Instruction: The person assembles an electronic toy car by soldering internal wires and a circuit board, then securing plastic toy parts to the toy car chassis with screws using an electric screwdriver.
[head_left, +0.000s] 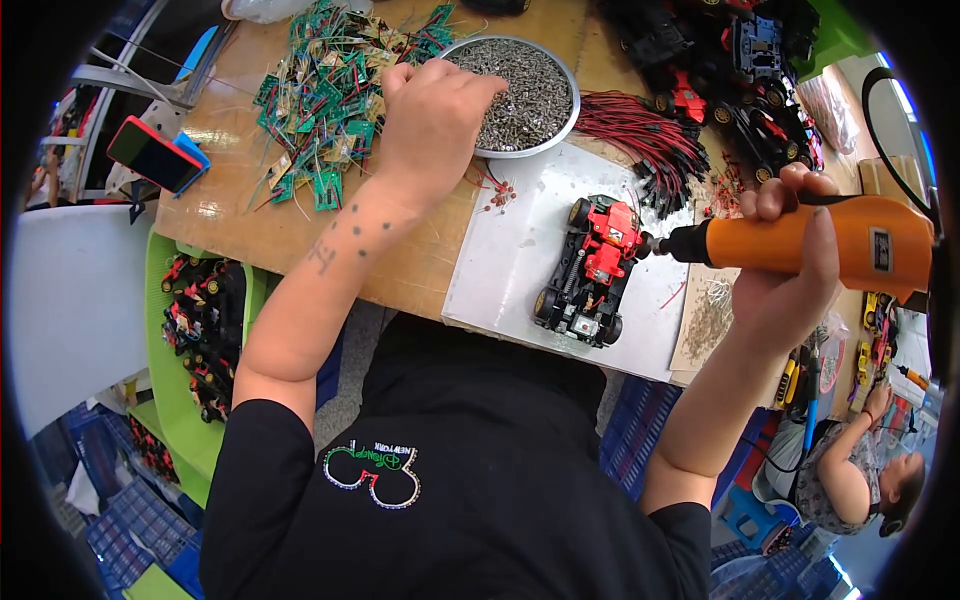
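Head view. Right hand [785,265]: fingers clenching an orange electric screwdriver [800,240], its tip touching the red toy car chassis [592,270] lying on a white board [505,265] on the counter [240,215]. Left hand [432,115]: fingers curling, reaching into a metal dish of screws [530,95]; whether they are grasping any cannot be told. Green circuit boards [330,95] lying beside the dish.
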